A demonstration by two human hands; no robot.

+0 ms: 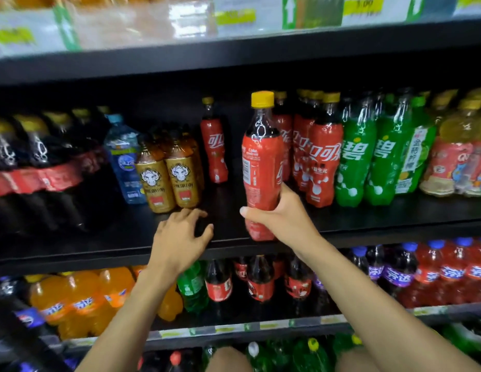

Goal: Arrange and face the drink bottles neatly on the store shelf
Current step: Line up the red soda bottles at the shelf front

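Your right hand [282, 218] grips the red cola bottle [262, 167] low down. Your fingers and thumb are curled round its bottom half. The bottle stands straight up with its yellow cap on top. You hold it just in front of the front edge of the middle shelf [126, 237]. It does not look like it sits on the shelf yet.

Your left hand [180, 237] holds nothing. Its fingers are spread and a little bent, over the front edge of the shelf, to the left of the bottle. I cannot tell if they touch the shelf.

There is a bare gap on the shelf behind the bottle. The gold bottles [169, 181] stand on the left of the gap. The row of red cola bottles [322, 162] stands on the right. One lone cola bottle [215, 146] stands at the back of the gap.

The bottle looks full, with dark drink up to its neck. So I think it is a bit heavy for one hand. A full fizzy bottle is mostly hard and does not squash much. The shiny red wrap may be slippery. The best place to hold it is the thin part in the middle, where your fingers fit all the way round. Try not to shake it, because it is fizzy.

The small writing faces you now, and the big white letters point off to the right. I think the bottle needs a turn so the big letters face out.
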